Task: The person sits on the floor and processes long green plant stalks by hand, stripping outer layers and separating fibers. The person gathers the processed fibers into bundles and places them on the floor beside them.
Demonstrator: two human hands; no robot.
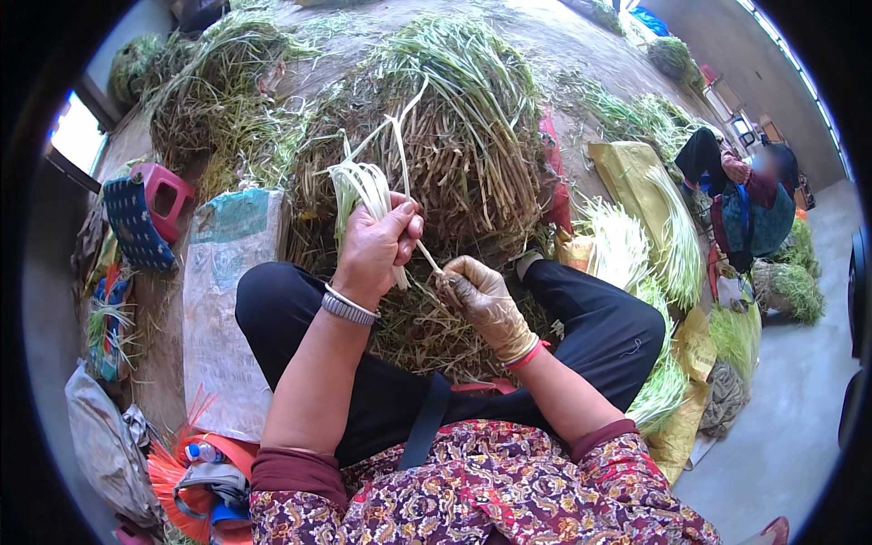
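My bare left hand point(381, 238) is closed around a bunch of pale peeled stalks point(364, 191), their ends drooping over and below the fist. One long thin stalk point(403, 157) runs past that hand's fingertips down to my right hand point(487, 300). A thin, stained, yellowish glove covers the right hand, which pinches the stalk's root end together with some brown husk. In front of me stands a large heap of unpeeled green stalks point(470, 157) with brown bases facing me. Loose green and brown trimmings point(436, 334) lie between my legs.
A folded white woven sack point(228, 300) lies at left, near a pink plastic stool point(165, 197). Peeled pale stalks point(613, 245) and a yellow sack point(637, 197) are at right. Another person point(749, 197) sits farther right. An orange-red basket point(225, 453) stands at lower left.
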